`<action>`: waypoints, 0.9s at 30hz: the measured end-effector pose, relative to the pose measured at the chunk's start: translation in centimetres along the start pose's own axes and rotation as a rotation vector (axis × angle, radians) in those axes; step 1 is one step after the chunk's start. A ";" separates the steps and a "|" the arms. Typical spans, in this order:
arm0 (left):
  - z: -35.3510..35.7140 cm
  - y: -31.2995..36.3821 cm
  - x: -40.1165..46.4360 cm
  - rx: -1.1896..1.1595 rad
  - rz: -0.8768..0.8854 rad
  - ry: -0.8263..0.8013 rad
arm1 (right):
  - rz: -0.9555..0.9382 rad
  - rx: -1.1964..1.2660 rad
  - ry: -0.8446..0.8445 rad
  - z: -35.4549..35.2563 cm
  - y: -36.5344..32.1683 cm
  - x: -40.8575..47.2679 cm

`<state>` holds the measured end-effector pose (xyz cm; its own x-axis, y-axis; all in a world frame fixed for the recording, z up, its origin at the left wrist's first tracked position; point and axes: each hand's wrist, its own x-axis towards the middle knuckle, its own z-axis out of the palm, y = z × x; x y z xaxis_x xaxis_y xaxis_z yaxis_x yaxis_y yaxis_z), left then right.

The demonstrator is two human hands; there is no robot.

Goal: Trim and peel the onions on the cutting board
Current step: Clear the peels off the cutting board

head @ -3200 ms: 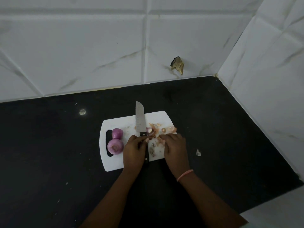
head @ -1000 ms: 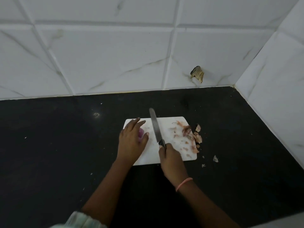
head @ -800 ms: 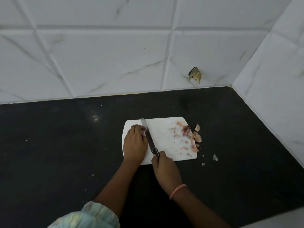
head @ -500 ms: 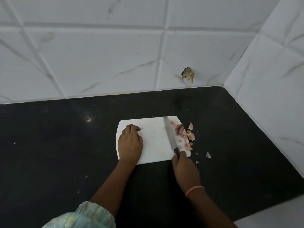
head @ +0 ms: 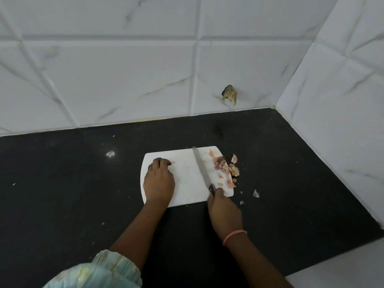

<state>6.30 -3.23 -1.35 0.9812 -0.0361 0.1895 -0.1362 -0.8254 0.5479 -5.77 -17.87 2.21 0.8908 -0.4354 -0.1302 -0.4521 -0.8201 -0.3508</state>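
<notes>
Right hand (head: 224, 210): fingers grip the knife (head: 202, 169) handle, blade across the cutting board (head: 187, 192).
Left hand (head: 159, 180): fingers curled on the board's left part; onions hidden.
Peels (head: 226, 170): board's right edge, spilling onto the worktop (head: 62, 194).

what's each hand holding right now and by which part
The right hand holds the knife by its handle, blade over the cutting board. The left hand rests curled on the board; anything under it is hidden.

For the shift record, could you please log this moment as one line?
left hand: curled on cutting board | right hand: grips knife | peels: board's right edge
</notes>
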 end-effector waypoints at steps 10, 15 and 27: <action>-0.2 0.0 -0.1 -0.066 -0.038 0.032 | 0.194 0.027 0.133 -2.9 5.8 2.1; -0.3 0.2 -0.3 -0.151 -0.037 0.063 | 0.114 0.078 0.165 -2.5 4.6 1.0; 3.1 4.9 -0.2 -0.252 -0.029 0.064 | -0.029 -0.047 -0.015 0.0 3.4 -2.7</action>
<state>5.86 -9.01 -1.27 0.9757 0.0278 0.2173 -0.1456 -0.6587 0.7382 -9.69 -19.45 1.41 0.9038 -0.4061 -0.1348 -0.4277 -0.8487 -0.3110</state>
